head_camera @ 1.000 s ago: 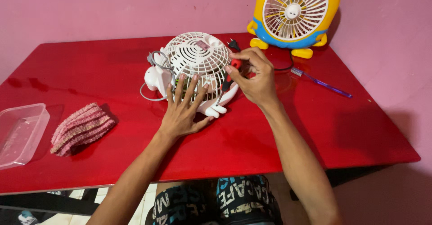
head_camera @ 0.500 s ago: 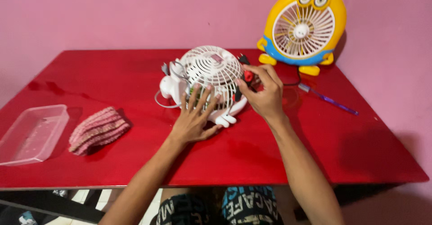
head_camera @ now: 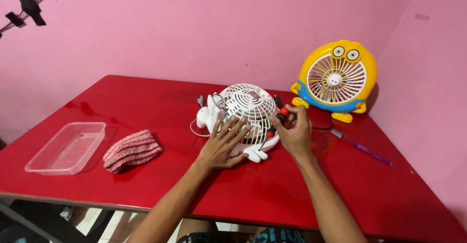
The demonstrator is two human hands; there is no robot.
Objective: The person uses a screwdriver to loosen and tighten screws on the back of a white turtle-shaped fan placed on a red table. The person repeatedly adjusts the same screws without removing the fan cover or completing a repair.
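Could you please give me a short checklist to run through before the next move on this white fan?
1. White fan held steady: ok, the left hand lies flat on its grille with fingers spread.
2. Tool gripped: ok, the right hand is closed around the red-and-black screwdriver at the fan's right edge.
3. Tip seated on a screw: cannot tell, the tip is hidden behind the fan and hand.
4. Fan unplugged: cannot tell, its cord loops beside it and the plug end is unclear.
5. Clear container ready for parts: ok, it sits open at the table's left.
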